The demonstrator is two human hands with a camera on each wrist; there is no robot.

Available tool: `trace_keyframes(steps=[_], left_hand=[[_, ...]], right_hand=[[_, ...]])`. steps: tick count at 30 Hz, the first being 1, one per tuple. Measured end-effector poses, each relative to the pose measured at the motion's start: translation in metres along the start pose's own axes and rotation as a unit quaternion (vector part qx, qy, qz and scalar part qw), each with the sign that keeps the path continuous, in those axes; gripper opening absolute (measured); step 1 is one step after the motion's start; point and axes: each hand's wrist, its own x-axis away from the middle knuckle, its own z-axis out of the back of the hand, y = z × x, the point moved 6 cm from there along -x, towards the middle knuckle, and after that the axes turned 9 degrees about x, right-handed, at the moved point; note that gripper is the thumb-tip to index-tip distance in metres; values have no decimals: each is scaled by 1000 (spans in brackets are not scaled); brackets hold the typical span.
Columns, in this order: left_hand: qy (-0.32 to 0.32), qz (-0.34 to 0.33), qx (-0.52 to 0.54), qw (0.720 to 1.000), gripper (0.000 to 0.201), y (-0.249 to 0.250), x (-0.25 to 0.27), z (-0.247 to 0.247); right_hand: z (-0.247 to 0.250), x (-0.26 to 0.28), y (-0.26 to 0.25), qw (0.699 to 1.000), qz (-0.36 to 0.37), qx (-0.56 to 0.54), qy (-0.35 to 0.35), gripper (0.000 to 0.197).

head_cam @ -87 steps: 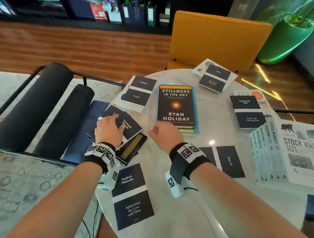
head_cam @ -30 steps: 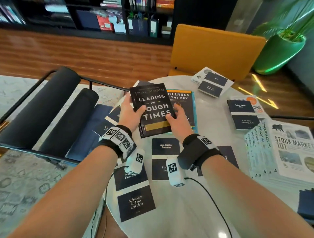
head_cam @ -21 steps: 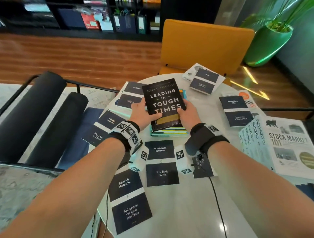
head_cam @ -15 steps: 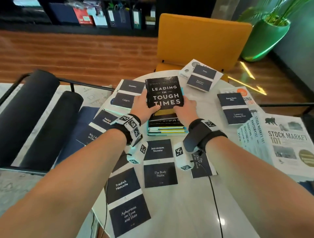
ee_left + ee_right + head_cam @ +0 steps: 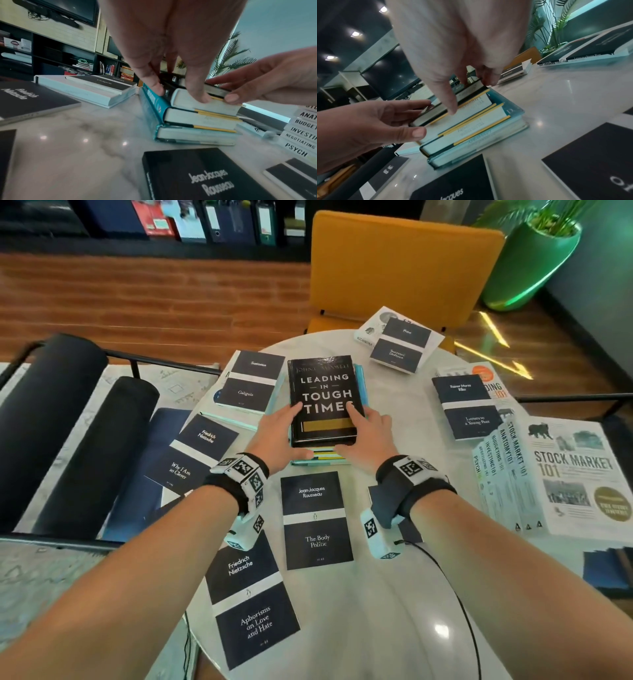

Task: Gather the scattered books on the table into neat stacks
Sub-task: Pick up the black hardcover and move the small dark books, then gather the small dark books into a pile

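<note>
- The black hardback "Leading in Tough Times" (image 5: pixel 323 400) is laid on top of the teal book stack (image 5: pixel 318 458) at the middle of the round marble table (image 5: pixel 359 628).
- Its left edge is gripped by the left hand (image 5: pixel 279 436), thumb on the cover.
- Its right edge is gripped likewise by the right hand (image 5: pixel 368 436).
- "The Body Politic" (image 5: pixel 317 520) is seen flat just beside the stack.

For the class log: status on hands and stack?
Left hand and right hand hold black book on teal stack. Small books loose around.
</note>
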Motion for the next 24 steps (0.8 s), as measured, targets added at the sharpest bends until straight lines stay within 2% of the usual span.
trace_keyframes(steps=[8, 14, 19, 21, 24], left_hand=[[29, 2, 2, 1000, 87, 5, 7, 4], [29, 16, -10, 999, 85, 10, 11, 6], [19, 16, -26, 999, 88, 7, 12, 6], [24, 14, -48, 998, 91, 3, 18, 5], [47, 49, -56, 996, 87, -17, 41, 1]], right_hand=[[1, 6, 2, 999, 10, -9, 29, 68], [2, 8, 2, 999, 12, -1, 42, 62], [3, 10, 1, 1000, 12, 13, 12, 64], [7, 16, 3, 999, -9, 3, 47, 64], [12, 45, 11, 982, -73, -53, 168, 46]])
